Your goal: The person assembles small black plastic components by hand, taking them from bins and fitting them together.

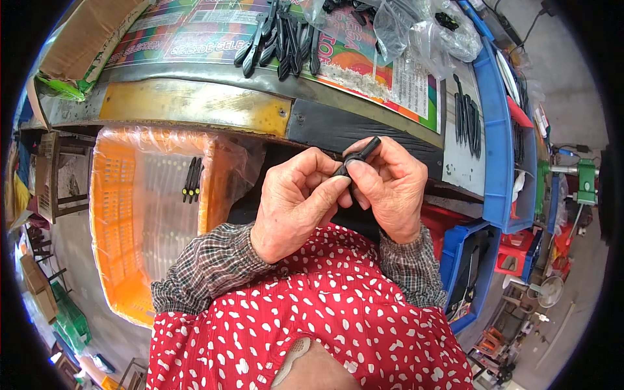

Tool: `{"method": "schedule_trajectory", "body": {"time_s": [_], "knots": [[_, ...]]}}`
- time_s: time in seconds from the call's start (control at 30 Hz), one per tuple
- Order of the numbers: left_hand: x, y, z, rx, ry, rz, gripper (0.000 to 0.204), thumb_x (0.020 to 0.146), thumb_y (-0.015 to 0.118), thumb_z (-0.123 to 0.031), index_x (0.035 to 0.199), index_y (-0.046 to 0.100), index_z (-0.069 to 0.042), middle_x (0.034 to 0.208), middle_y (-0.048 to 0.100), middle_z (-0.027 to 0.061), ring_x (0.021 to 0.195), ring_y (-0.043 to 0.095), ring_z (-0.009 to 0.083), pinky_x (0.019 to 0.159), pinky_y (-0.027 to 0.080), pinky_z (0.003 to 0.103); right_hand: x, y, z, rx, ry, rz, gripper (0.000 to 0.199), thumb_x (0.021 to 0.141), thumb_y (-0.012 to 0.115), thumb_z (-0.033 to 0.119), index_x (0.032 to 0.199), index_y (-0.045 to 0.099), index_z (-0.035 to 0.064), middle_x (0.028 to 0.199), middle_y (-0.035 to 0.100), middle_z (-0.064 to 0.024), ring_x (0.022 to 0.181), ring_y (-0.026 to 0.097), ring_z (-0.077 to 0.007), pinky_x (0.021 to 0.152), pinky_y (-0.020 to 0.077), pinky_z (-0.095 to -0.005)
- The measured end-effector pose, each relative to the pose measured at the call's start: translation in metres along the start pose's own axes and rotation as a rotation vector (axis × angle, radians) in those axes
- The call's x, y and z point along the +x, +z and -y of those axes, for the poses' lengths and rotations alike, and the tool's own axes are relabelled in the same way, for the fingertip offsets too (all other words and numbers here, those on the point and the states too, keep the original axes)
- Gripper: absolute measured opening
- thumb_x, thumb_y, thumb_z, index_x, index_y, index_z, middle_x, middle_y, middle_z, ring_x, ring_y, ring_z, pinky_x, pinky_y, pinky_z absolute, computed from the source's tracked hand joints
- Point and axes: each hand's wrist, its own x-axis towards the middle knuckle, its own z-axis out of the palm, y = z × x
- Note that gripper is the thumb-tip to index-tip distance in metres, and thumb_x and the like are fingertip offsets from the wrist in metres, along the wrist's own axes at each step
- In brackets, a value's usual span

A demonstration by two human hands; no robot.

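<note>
Both hands are raised in front of the bench edge and pinch one small black plastic piece (370, 149). It has a round stem sticking up to the right and a thicker, ring-like part lower down. My left hand (292, 205) grips its lower left end between thumb and forefinger. The thumb and fingers of my right hand (393, 188) close around the middle, just under the stem. Fingers cover most of the piece, so its full shape is hidden. On the bench beyond lies a heap of black handle-shaped parts (286, 42).
At left stands an orange crate (120, 260) lined with clear plastic; several black parts with yellow ends (193, 179) lie in it. More black parts (467, 123) lie in a row at the bench's right end, beside a blue bin (497, 130). Clear bags (422, 32) sit at the back.
</note>
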Motion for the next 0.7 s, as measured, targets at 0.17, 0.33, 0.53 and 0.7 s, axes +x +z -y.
{"method": "schedule_trajectory", "body": {"time_s": [0.17,0.33,0.53,0.7], "knots": [[0.001,0.0,0.0,0.002,-0.019,-0.001,0.008,0.092,0.054,-0.007,0.095,0.053,0.001,0.073,0.062,0.0059,0.052,0.048,0.0034,0.044,0.035,0.016,0.001,0.005,-0.001,0.052,-0.049,-0.058,0.01,0.087,0.058,0.001,0.095,0.057,-0.0039,0.076,0.058,-0.0007,0.057,0.049,-0.0008,0.047,0.038,-0.0152],[0.001,0.0,-0.002,-0.016,-0.008,0.001,0.008,0.092,0.054,-0.007,0.094,0.053,0.0,0.073,0.062,0.0059,0.052,0.048,0.0033,0.043,0.035,0.016,0.002,-0.003,0.005,0.1,0.012,0.029,0.01,0.088,0.057,0.001,0.096,0.057,-0.0039,0.075,0.057,-0.0007,0.056,0.049,-0.0016,0.047,0.0383,-0.0157],[0.0,0.0,0.0,0.032,-0.005,0.001,0.008,0.092,0.054,-0.007,0.094,0.053,0.0,0.073,0.062,0.0058,0.051,0.048,0.0033,0.043,0.035,0.015,0.0,0.003,0.002,0.043,-0.024,-0.017,0.01,0.087,0.057,0.0,0.096,0.056,-0.0042,0.075,0.056,-0.0008,0.056,0.048,-0.0015,0.047,0.0384,-0.0156],[0.0,-0.001,0.001,-0.018,-0.034,-0.005,0.008,0.092,0.054,-0.007,0.095,0.052,0.0,0.073,0.062,0.0058,0.051,0.048,0.0035,0.042,0.035,0.016,0.001,0.003,0.0,0.024,-0.051,-0.049,0.013,0.086,0.059,0.0,0.098,0.057,-0.0044,0.075,0.056,-0.0004,0.055,0.047,-0.001,0.046,0.0369,-0.0154]]}}
